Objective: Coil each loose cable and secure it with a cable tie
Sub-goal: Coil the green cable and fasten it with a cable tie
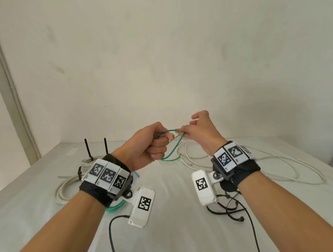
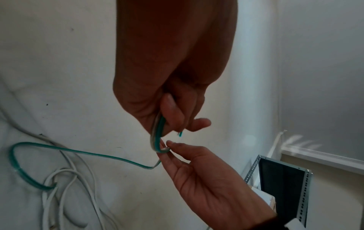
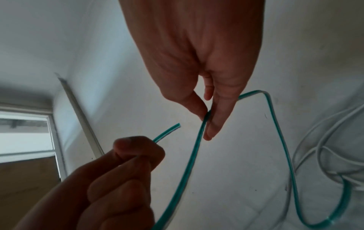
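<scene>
Your left hand (image 1: pixel 153 144) fists the green cable (image 1: pixel 171 154) near its end, your right hand (image 1: pixel 201 129) pinches it just beside, the slack trailing down to the table (image 1: pixel 168 233).

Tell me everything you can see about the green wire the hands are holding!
The green wire is thin, flat and bendy, green with a pale clear stripe, plastic-looking. The left hand grips it near its cut end, which pokes out free. The right hand pinches it further along, making a small loop between them. The rest droops onto the white table by white cables.
</scene>
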Available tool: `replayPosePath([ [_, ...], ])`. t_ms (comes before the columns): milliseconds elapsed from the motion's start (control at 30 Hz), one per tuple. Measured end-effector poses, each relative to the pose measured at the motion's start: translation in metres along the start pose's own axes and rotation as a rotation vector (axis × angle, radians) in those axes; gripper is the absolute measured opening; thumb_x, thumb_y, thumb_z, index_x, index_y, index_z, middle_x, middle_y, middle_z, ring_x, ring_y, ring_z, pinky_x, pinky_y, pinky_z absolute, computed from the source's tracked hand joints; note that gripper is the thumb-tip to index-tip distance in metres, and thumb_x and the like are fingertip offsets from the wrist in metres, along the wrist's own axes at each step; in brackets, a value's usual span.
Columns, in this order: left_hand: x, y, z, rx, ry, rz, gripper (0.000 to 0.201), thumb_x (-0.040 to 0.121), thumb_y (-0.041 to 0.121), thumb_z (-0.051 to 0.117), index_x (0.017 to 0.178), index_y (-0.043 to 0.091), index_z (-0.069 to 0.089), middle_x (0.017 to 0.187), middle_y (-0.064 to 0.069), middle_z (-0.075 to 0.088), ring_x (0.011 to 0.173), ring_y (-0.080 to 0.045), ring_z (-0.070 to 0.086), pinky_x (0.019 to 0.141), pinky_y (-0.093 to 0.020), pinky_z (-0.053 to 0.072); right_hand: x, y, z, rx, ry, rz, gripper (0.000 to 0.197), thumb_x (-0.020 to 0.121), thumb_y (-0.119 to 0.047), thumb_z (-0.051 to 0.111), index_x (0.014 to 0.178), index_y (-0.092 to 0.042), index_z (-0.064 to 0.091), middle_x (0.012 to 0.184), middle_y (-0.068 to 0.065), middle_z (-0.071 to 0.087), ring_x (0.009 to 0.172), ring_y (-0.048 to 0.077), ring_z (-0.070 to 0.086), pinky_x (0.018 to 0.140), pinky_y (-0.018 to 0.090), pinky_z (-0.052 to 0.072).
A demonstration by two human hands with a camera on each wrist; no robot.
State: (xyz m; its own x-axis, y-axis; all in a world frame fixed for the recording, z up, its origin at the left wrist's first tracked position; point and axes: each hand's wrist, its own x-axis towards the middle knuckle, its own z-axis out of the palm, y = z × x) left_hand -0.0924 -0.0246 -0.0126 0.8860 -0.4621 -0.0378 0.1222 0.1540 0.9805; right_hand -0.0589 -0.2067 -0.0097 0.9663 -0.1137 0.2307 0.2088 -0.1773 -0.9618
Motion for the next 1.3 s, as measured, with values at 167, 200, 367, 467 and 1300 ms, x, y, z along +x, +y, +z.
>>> replayPosePath([
  [167,0.001,-0.001,-0.007,0.099,0.014,-0.052,0.033,0.1,0.021,0.039,0.08,0.009,0.063,0.051,0.008,0.015,0.041,-0.009,0.011,0.048,-0.028,0.009,0.004,-0.001,0.005,-0.044,0.051,-0.028,0.071,0.08,-0.01,0.084,0.124,-0.017,0.028,0.131,0.015,0.042,0.116,0.03,0.061,0.101,0.04,0.055],
  [200,0.001,-0.001,-0.008,0.126,0.011,-0.063,0.034,0.1,0.021,0.039,0.081,0.008,0.064,0.051,0.008,0.016,0.041,-0.009,0.011,0.048,-0.028,0.009,0.004,-0.001,0.007,-0.022,0.078,-0.03,0.071,0.078,-0.014,0.084,0.123,-0.017,0.029,0.131,0.014,0.044,0.116,0.031,0.062,0.102,0.042,0.055],
  [367,0.003,0.002,-0.013,0.284,0.035,-0.102,0.039,0.103,0.021,0.036,0.093,0.0,0.068,0.05,0.003,0.026,0.04,-0.011,0.019,0.048,-0.028,0.012,0.008,-0.003,0.01,-0.137,0.064,-0.171,0.024,0.085,-0.02,0.067,0.108,-0.016,0.06,0.104,-0.003,0.067,0.098,0.017,0.074,0.096,0.042,0.058],
  [467,0.008,0.005,-0.017,0.383,0.121,-0.124,0.043,0.103,0.022,0.039,0.099,-0.005,0.073,0.054,-0.004,0.045,0.044,-0.017,0.038,0.053,-0.03,0.021,0.011,-0.003,0.011,-0.399,-0.005,-0.35,0.016,0.095,-0.007,0.058,0.099,-0.016,0.07,0.095,-0.008,0.069,0.079,0.01,0.069,0.078,0.015,0.053],
  [1300,0.052,-0.006,-0.039,-0.444,0.42,0.086,0.023,0.105,0.002,0.045,0.091,-0.004,0.062,0.097,-0.023,0.073,0.075,-0.029,0.074,0.065,-0.034,0.064,0.005,0.014,0.053,-0.297,-0.128,-0.357,0.032,0.096,-0.012,0.066,0.125,-0.015,0.053,0.114,0.0,0.064,0.089,0.009,0.068,0.071,0.006,0.046],
])
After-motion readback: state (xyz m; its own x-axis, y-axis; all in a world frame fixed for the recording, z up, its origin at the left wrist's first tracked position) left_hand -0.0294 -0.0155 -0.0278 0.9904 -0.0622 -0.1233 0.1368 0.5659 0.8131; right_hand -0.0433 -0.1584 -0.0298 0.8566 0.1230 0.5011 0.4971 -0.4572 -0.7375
